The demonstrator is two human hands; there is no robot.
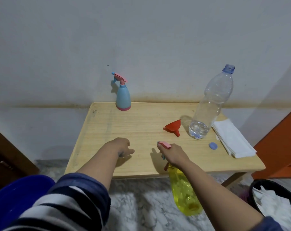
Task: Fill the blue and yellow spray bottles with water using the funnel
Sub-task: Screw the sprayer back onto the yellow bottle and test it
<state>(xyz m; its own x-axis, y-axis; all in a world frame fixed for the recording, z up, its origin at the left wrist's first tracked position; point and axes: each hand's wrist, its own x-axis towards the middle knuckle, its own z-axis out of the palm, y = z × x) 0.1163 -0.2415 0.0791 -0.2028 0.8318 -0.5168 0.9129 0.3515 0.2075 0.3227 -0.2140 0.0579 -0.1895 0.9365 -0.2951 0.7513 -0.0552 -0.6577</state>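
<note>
My right hand grips the pink spray head of the yellow spray bottle, which hangs tilted in front of the table's near edge. The blue spray bottle stands upright at the back of the wooden table, its pink head on. A red funnel lies on its side right of centre. Beside it stands an uncapped clear water bottle with a little water at the bottom. Its blue cap lies nearby. My left hand hovers over the table with loosely curled fingers, holding nothing.
A stack of white napkins lies at the table's right edge. A black bin with white paper stands on the floor at the right, a blue basin at the lower left. An orange panel stands at the right.
</note>
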